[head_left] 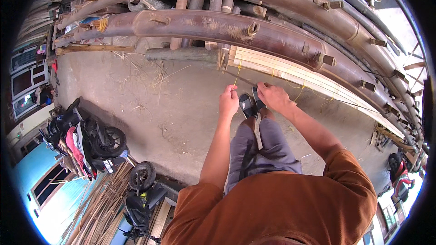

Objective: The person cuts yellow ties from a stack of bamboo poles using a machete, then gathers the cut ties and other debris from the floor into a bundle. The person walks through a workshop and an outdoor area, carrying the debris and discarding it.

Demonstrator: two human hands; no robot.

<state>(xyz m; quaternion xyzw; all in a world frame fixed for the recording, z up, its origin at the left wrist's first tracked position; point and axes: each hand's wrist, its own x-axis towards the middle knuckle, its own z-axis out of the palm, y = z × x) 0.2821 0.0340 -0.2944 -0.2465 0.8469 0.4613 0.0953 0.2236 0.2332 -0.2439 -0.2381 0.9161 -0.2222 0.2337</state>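
My left hand (229, 101) is closed in a pinch on a thin yellow string (238, 73), which runs up to the near end of a long bundle of pale slats (268, 65). Beside it, on the right, my right hand (273, 96) has its fingers curled together; what they hold, if anything, I cannot make out. More yellow string loops (299, 93) hang from the slats further right. Below my hands are my feet in dark sandals (247, 105) on the ground.
Thick brown bamboo poles (190, 23) with short pegs run across, above the slats. Cut bamboo lengths (181, 54) lie behind them. Loose fibre scraps (159, 79) litter the floor. Motorbikes (102, 140) and a pile of thin sticks (97, 199) stand at left.
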